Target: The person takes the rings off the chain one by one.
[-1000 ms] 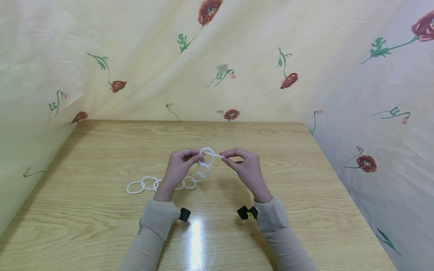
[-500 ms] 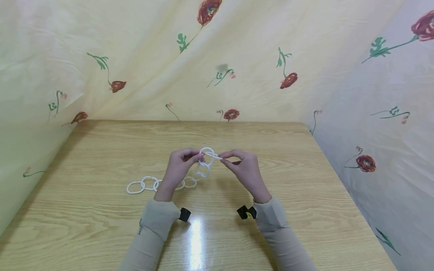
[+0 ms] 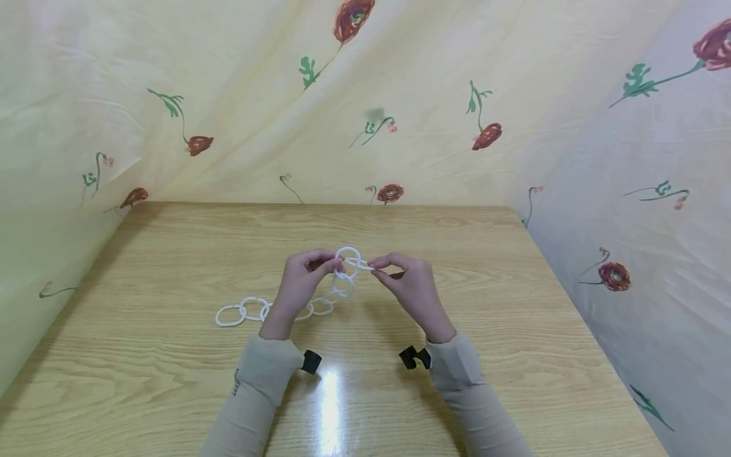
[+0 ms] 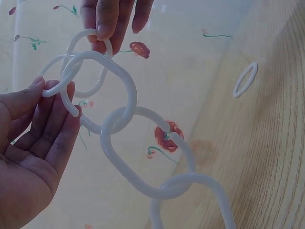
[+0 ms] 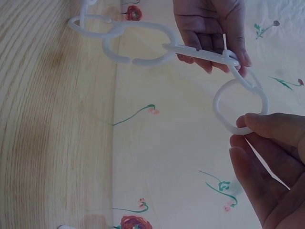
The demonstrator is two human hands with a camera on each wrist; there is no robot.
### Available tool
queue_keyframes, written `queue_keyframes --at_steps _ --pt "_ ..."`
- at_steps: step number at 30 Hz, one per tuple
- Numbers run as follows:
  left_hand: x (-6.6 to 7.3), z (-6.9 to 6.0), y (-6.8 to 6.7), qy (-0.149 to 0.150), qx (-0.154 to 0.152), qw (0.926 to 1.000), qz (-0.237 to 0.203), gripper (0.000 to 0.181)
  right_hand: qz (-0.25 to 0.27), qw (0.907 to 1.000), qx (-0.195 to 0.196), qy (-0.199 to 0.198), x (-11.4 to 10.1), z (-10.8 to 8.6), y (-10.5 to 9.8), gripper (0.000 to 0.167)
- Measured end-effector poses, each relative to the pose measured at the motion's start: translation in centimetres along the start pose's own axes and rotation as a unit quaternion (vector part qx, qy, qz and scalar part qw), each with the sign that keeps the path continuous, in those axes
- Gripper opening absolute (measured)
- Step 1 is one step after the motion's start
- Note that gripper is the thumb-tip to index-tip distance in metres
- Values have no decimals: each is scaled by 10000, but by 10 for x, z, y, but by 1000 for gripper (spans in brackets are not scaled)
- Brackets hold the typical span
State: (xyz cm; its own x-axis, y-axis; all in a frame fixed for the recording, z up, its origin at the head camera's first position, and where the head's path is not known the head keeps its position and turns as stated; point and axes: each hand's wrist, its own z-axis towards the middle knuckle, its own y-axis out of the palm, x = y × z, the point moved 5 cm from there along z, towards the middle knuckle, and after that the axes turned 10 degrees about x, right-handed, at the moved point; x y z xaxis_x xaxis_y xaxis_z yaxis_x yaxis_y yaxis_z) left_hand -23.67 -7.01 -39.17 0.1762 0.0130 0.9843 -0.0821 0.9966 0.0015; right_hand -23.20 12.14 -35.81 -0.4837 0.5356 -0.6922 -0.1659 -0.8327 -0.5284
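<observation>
Left hand [image 3: 301, 279] pinches white chain [image 4: 129, 174], right hand [image 3: 415, 285] a link [image 5: 216, 106]; I judge both light, stiff, slick: hold by rims.

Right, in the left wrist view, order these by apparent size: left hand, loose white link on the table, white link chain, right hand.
1. White link chain
2. Left hand, partly out of frame
3. Right hand, also cut off and farther away
4. Loose white link, farther off on the table

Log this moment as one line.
Left hand: pinches white chain; right hand: pinches white link; chain: partly on table; loose link: on table
</observation>
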Motion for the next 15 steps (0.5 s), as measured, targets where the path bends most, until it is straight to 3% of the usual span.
queue_keyframes --at_steps 15 --pt "2 0 0 109 9 9999 -40 17 12 10000 23 27 0 0 -2 10"
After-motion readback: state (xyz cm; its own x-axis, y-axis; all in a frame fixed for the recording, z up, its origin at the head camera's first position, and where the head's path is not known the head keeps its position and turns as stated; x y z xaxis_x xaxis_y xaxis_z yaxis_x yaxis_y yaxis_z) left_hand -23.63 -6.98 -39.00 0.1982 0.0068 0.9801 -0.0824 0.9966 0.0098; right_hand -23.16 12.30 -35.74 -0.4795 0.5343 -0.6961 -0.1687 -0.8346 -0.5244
